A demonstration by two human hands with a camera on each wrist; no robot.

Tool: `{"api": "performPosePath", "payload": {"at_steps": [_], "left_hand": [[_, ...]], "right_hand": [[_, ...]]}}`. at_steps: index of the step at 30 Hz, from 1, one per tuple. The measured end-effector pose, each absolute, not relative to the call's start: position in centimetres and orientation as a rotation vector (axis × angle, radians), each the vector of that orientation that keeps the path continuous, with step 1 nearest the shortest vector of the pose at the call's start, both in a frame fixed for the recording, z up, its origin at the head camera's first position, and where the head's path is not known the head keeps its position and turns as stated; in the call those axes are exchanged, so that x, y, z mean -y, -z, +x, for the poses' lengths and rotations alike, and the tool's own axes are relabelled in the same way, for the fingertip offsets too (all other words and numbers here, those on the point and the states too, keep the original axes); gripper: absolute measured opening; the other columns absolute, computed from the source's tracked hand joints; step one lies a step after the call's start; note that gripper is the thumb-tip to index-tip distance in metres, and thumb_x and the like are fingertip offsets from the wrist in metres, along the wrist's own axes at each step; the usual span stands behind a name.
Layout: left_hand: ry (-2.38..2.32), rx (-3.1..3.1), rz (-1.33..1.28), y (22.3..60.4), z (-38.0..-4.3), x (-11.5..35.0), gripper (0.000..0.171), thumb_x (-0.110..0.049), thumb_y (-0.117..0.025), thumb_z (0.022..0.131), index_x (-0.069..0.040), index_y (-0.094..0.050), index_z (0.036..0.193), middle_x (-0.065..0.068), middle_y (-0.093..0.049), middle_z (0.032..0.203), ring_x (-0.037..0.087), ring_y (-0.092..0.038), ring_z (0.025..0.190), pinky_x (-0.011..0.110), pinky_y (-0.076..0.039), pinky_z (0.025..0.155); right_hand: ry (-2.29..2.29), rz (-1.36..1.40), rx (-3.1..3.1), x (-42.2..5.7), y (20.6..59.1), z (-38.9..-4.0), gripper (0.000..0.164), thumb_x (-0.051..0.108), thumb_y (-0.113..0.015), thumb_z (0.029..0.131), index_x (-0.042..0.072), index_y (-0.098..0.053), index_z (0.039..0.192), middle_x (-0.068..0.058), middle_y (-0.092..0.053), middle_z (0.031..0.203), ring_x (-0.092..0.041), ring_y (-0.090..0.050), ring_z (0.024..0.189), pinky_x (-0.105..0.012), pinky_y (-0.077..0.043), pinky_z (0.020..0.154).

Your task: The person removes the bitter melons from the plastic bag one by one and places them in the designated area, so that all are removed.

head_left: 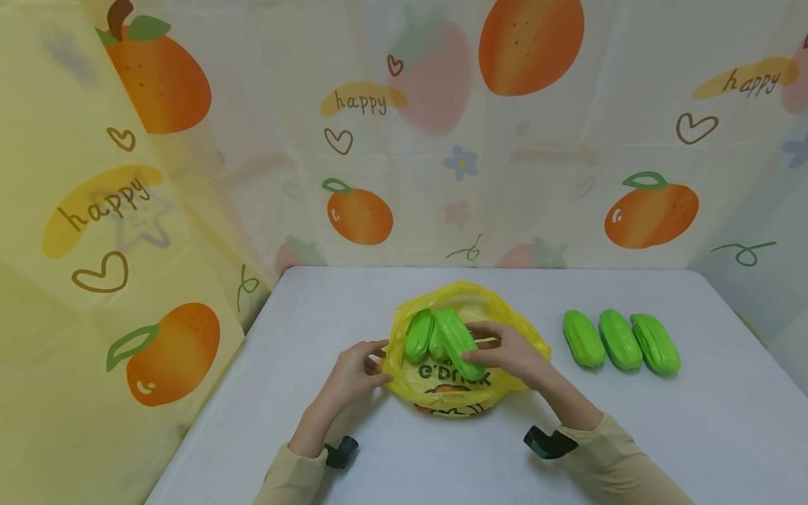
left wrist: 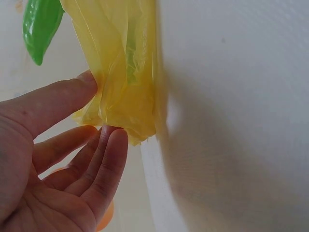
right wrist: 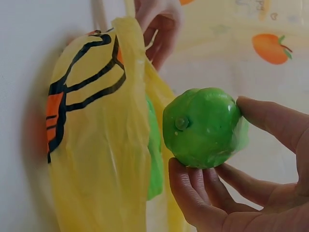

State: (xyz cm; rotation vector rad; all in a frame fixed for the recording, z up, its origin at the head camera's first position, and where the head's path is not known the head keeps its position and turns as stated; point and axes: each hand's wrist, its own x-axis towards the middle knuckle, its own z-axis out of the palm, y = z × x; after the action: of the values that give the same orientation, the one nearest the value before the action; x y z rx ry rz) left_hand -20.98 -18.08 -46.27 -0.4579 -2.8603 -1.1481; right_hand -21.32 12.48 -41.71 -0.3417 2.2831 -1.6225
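Note:
A yellow plastic bag (head_left: 404,384) with black print lies with its mouth spread wide on the table. My left hand (head_left: 353,372) holds the bag's left edge between thumb and fingers, also close up in the left wrist view. Over the bag's mouth my right hand (head_left: 511,351) grips a glossy green cucumber (head_left: 456,340), tilted with its lower end toward me. Its rounded end with a small stem nub faces the right wrist view, thumb on one side and fingers on the other. Two more green cucumbers (head_left: 417,337) lie inside the bag, one partly hidden behind the held one.
Three green cucumbers (head_left: 621,340) lie side by side on the white table (head_left: 315,301) to the right of the bag. A fruit-printed curtain (head_left: 278,175) stands behind and to the left of the table. Each wrist wears a small dark camera (head_left: 549,443).

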Motion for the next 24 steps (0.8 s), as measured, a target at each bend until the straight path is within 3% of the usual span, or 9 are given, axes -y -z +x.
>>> {"api": "performPosePath", "payload": {"at_steps": [24], "left_hand": [[1.15,2.87,-0.451,46.2,-20.9,18.0,0.059,-0.012,-0.081,0.074,-0.005,-0.058,0.128,0.008,-0.066,0.105,0.011,-0.062,0.078,0.021,-0.052,0.068]], "right_hand": [[1.568,-0.304,-2.333,-15.8,41.0,-20.9,0.07,0.033,-0.071,0.084,0.003,-0.043,0.14,-0.02,-0.048,0.138,-0.037,-0.052,0.121,-0.036,-0.054,0.086]]}}
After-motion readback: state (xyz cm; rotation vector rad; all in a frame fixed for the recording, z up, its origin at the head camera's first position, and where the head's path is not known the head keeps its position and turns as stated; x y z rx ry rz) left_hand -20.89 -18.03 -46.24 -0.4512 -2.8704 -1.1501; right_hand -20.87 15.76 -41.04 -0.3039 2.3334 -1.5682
